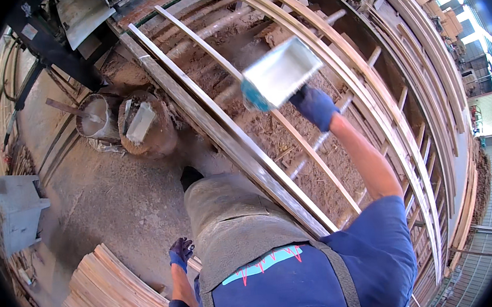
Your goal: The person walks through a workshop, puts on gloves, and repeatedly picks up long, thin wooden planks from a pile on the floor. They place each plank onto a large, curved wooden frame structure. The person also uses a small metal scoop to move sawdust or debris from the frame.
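My right hand (316, 107), in a blue and dark glove, is stretched out over a rack of long wooden strips. Its fingers are closed on a white rectangular tray-like tool (286, 73) with a teal end, and the grip is partly hidden behind it. Beneath the tool runs a narrow pale wooden strip (310, 148) lying across the rack. My left hand (181, 251), gloved too, hangs low by my side, loosely curled with nothing seen in it. Closest to it is a stack of pale boards (114, 290).
Two dusty buckets (99, 116) stand left of the rack, one with a stick in it, the other topped by a white block-like piece (141, 123). A grey bin (14, 212) is at far left. Curved-looking long strips (363, 93) and crossbars fill the right.
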Motion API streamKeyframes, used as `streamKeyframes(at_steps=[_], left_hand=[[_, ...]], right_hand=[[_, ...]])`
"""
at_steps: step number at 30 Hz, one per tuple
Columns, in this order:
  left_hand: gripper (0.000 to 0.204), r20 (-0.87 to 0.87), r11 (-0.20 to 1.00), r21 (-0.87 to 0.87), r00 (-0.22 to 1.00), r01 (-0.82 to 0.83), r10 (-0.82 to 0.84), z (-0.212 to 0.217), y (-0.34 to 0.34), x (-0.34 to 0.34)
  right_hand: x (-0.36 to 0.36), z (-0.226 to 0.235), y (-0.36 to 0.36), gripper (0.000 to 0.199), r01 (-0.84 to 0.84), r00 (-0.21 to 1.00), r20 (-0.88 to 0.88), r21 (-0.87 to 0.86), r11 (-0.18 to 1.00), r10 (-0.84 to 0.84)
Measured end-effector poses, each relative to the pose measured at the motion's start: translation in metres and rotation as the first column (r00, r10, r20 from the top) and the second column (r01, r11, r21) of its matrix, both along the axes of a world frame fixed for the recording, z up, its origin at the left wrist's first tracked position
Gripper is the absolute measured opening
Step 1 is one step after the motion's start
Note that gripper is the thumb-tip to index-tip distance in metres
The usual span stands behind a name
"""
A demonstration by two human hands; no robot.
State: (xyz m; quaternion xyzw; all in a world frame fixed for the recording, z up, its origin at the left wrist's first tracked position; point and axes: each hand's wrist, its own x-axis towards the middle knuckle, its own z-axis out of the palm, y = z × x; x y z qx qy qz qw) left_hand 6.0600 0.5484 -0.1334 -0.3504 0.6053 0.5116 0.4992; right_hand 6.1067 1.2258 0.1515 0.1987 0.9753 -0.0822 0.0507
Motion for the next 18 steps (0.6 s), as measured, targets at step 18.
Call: streamKeyframes(at_steps=[18], left_hand=[[0.025,-0.288,0.988,0.032,0.948,0.153,-0.138,-0.012,-0.079,0.378]], right_hand=[[0.613,0.049,-0.128,0.021,0.351,0.935,0.07,-0.021,0.936,-0.349]])
